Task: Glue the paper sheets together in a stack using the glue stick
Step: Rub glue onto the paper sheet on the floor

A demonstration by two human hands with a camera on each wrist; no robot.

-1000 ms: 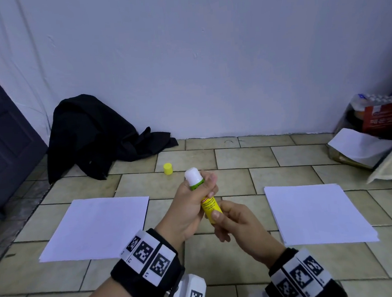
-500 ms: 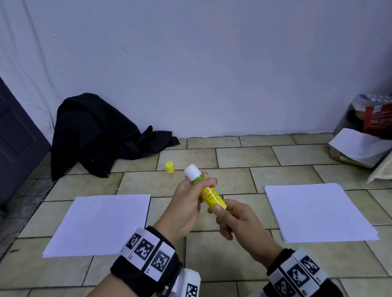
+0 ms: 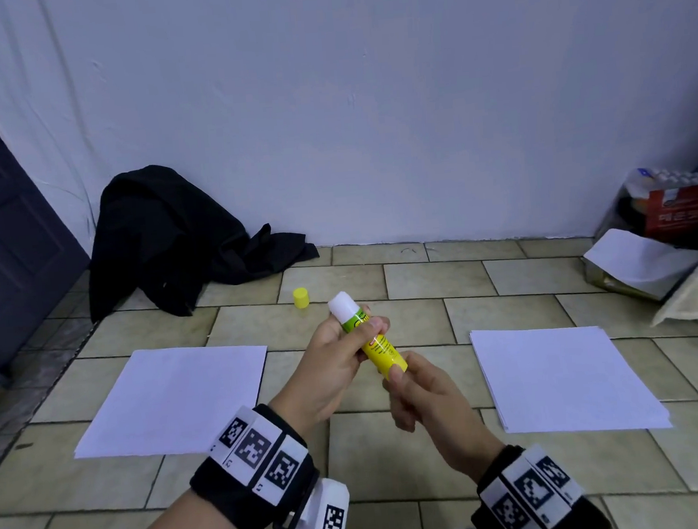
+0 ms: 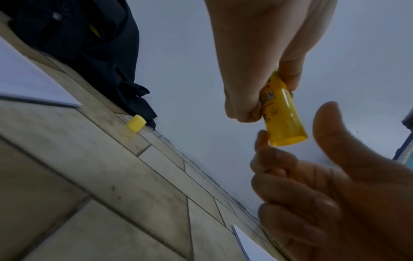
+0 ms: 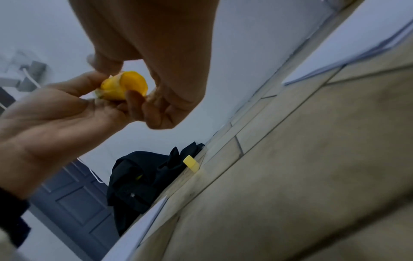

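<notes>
— What do you count on the floor?

— You have two lots of white paper: one sheet or thin stack on your left (image 3: 174, 399) and a stack of several sheets on your right (image 3: 561, 377); you cannot count the sheets in either.

— And the glue?

— One glue stick (image 3: 370, 337), one loose yellow cap (image 3: 301, 297).

— Hands?

— Two, your left hand (image 3: 330, 370) and your right hand (image 3: 429, 400), each with one marker wristband.

— Anything else?

— One black garment (image 3: 178, 240), one dark door (image 3: 6, 232), one red carton (image 3: 685, 208).
</notes>
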